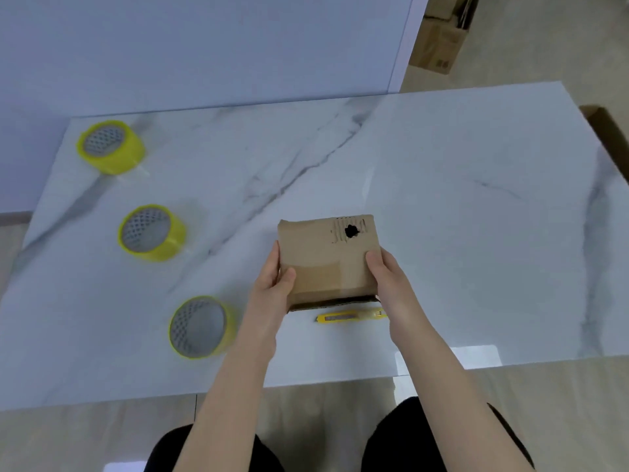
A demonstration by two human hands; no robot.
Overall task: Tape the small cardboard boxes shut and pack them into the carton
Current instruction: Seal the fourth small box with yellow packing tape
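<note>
A small brown cardboard box [326, 253] is held above the marble table, near its front edge. Its top face shows a torn patch with a dark hole at the far right corner and a strip of tape across the near part. My left hand [272, 284] grips the box's left side, thumb on top. My right hand [388, 277] grips the right side, thumb on top too. Three yellow tape rolls lie to the left: a far one [110, 146], a middle one [151, 232] and a near one [202, 327]. A carton's edge [609, 134] shows at the far right.
A yellow utility knife [350, 316] lies on the white marble table [476, 216] just below the held box. Another cardboard box [439, 46] stands on the floor beyond the table. A white wall panel backs the table. My dark-clothed knees sit under the front edge.
</note>
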